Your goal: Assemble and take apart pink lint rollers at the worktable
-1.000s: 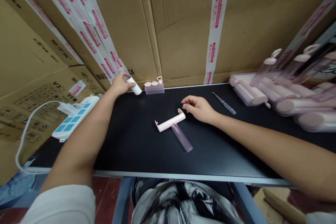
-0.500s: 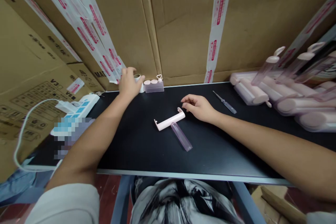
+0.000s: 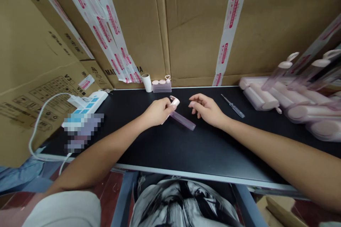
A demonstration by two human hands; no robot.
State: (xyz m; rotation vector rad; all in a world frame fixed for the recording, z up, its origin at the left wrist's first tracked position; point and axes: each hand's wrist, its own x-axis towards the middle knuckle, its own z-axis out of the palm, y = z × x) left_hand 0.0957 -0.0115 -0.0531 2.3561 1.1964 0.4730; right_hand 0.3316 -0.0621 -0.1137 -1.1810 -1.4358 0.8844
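My left hand (image 3: 157,111) is closed around a light pink plastic bracket-like piece (image 3: 175,101); its curled end shows past my thumb and the rest is mostly covered by my fingers. A translucent purple tube (image 3: 183,120) extends from beside that piece toward the lower right; whether the two are joined I cannot tell. To the right of them, my right hand (image 3: 207,111) hovers over the black table with loosely bent, parted fingers and nothing in them. Right of this hand lies a small screwdriver (image 3: 234,108) with a clear handle.
At the table's back edge stand a white cardboard tube (image 3: 146,83) and a small purple case with pink caps (image 3: 161,87). Several pink and purple bottle-like cases (image 3: 262,95) are piled at the right. A power strip (image 3: 93,104) with a white cable lies left. Cardboard (image 3: 197,25) walls the back.
My left hand has come back from the white tube at the rear and taken hold of the pink piece. The purple tube has swung nearer to level. My right hand stays close by.
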